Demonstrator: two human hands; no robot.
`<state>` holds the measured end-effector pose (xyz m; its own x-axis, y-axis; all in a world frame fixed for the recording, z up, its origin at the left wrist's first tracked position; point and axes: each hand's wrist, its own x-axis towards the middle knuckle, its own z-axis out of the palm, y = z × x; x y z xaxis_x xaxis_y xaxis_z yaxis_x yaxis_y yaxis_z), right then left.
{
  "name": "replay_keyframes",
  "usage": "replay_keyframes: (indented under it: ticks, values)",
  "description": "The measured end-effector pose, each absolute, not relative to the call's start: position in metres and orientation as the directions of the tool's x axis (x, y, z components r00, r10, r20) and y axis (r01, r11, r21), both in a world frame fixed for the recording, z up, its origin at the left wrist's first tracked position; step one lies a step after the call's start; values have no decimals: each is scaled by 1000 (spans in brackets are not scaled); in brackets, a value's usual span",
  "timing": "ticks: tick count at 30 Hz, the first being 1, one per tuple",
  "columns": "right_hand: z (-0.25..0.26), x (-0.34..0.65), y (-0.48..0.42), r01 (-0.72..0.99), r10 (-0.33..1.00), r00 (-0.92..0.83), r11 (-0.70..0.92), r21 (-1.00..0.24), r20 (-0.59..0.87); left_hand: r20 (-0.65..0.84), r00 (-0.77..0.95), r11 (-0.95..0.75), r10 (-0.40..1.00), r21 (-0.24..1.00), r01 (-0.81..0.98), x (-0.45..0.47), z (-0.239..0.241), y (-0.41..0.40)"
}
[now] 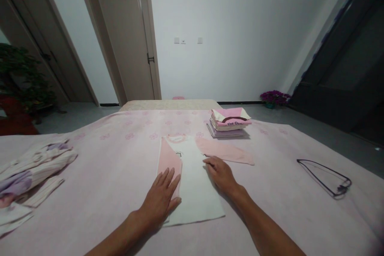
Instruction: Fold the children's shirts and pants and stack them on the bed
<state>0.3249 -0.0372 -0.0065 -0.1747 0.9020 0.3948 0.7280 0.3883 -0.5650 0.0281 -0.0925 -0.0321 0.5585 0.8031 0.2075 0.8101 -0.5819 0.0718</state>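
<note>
In the lower middle of the head view, a white top with pink sleeves (195, 186) lay face down on the pink bedspread (120, 164). The left sleeve (168, 159) was folded in over its body and the right sleeve (229, 153) was spread out sideways. The left hand (160, 197) rested flat on the folded sleeve, fingers open and splayed, gripping nothing. The right hand (220, 174) lay palm down at the top's right edge just below that sleeve, fingers extended, also holding nothing. Judging from this, the fold would come out best with the left palm pinning the cloth and the right smoothing the edge straight. A stack of folded clothes (229, 125) sat just beyond at centre right, a wire hanger (325, 176) far right, and loose garments (30, 168) at left.
</note>
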Motion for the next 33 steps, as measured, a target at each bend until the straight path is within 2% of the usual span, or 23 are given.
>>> replay_keyframes:
  ticks: [2,5,9,12,17,20,22,23,24,25,26,28,33]
  values:
    - [-2,353,-21,811,903,-48,285,-511,427,228,557,-584,798,69,809,27,-37,-93]
    - [1,403,3,932,901,97,67,-355,423,258,554,-588,792,75,806,27,-37,-94]
    - [3,458,22,938,926,318,-275,-213,206,288,540,-590,791,124,798,35,-28,-98]
    - [8,480,28,913,920,383,-363,-187,86,357,573,-661,738,210,721,51,-19,-100]
    - [25,486,37,883,930,367,-353,-310,-14,343,636,-723,691,365,587,93,-4,-98]
    - [41,473,43,859,955,296,-275,-431,-19,294,671,-721,680,431,542,118,3,-99]
    - [58,455,46,800,972,234,-192,-568,0,262,704,-734,660,422,532,134,8,-98]
    - [68,443,48,752,981,194,-139,-644,15,240,726,-748,644,399,531,141,12,-98]
    - [79,429,49,576,990,139,-56,-816,30,215,749,-762,626,370,531,147,16,-97]
    - [91,414,50,383,995,81,20,-923,55,189,770,-776,610,340,531,154,20,-95]
    - [104,397,51,229,997,34,62,-972,72,159,786,-786,597,313,533,159,23,-93]
    - [126,364,53,58,995,-11,105,-993,104,99,800,-789,592,273,550,168,29,-87]
    - [158,291,65,-94,981,-97,159,-983,168,41,784,-773,620,200,601,171,30,-71]
